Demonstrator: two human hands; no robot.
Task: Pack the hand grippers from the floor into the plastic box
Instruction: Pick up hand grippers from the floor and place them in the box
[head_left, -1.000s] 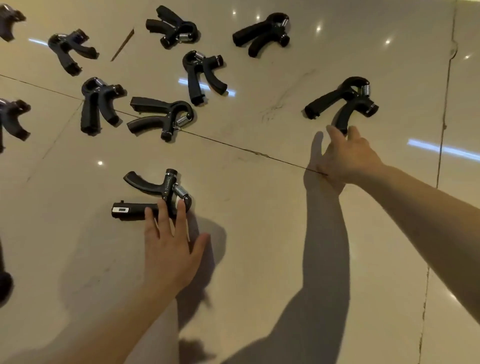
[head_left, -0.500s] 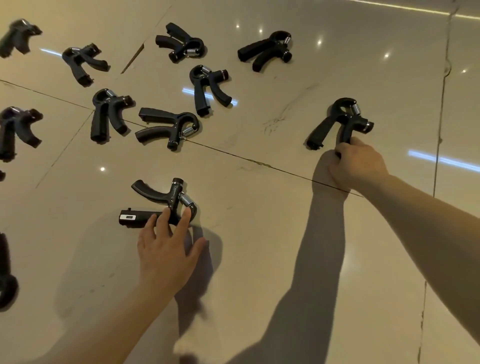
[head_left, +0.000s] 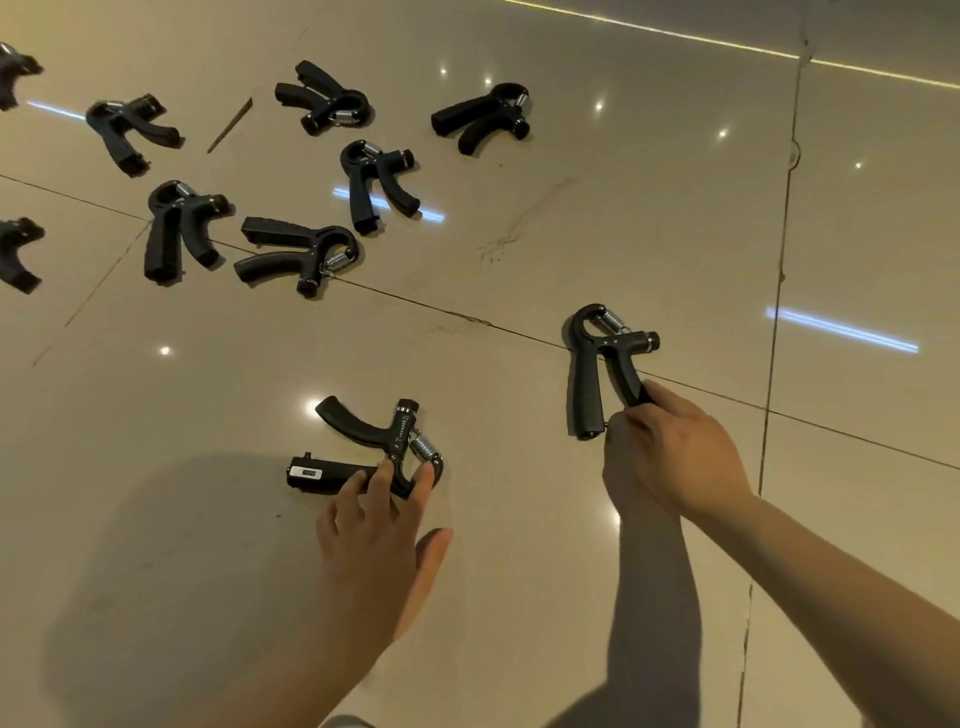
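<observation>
While the right hand (head_left: 670, 457) curls its fingers around the curved handle of one black hand gripper (head_left: 602, 364), that gripper stands at about four o'clock from the frame's centre, its spring loop pointing to twelve and its straight handle hanging free just beside the knuckles. At six o'clock the left hand (head_left: 376, 535) lies with fingers straight and spread, fingertips touching a second gripper (head_left: 374, 449) that rests flat on the glossy tiled floor (head_left: 623, 208), its counter handle pointing to nine; nothing is clasped by this hand. Toward ten and eleven o'clock a loose cluster of further grippers (head_left: 296, 254) lies scattered, apart from one another, a few cut by the left edge. Near them at eleven o'clock sits a thin brown sliver (head_left: 230, 126). No plastic box shows in this view
</observation>
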